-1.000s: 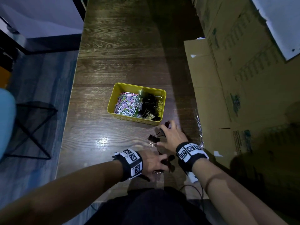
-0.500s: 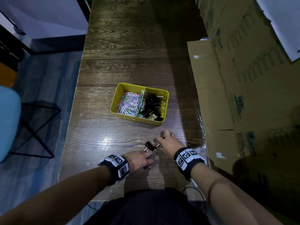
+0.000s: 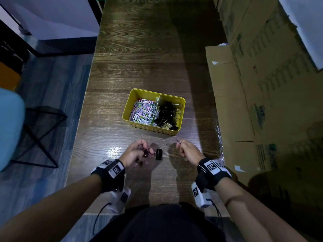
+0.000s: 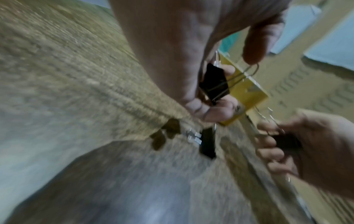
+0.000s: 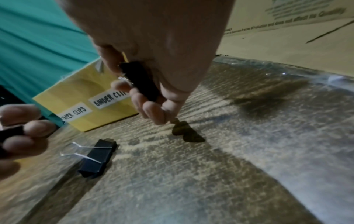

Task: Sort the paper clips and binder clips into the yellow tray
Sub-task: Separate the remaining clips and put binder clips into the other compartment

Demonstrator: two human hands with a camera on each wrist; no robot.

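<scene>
Gripping small black metal binder clips in curled fingers of both left hand (image 3: pixel 135 151) and right hand (image 3: pixel 187 151), another black binder clip (image 3: pixel 159 154) loose on dark wooden tabletop (image 3: pixel 139 58) between.

Yellow tray (image 3: pixel 127 109): yellow walls, white labels (image 5: pixel 109 98) carrying black lettering. Paper clips (image 3: pixel 141 110): showing pastel pink, purple, green, white mix. Binder clips (image 3: pixel 167 114): showing black bodies, silver wire handles. Loose binder clip (image 3: pixel 159 154): black. Surface (image 3: pixel 139 58): displaying dark brown woodgrain. Wrist bands (image 3: pixel 111 172): black, bearing white-and-black square markers.
</scene>
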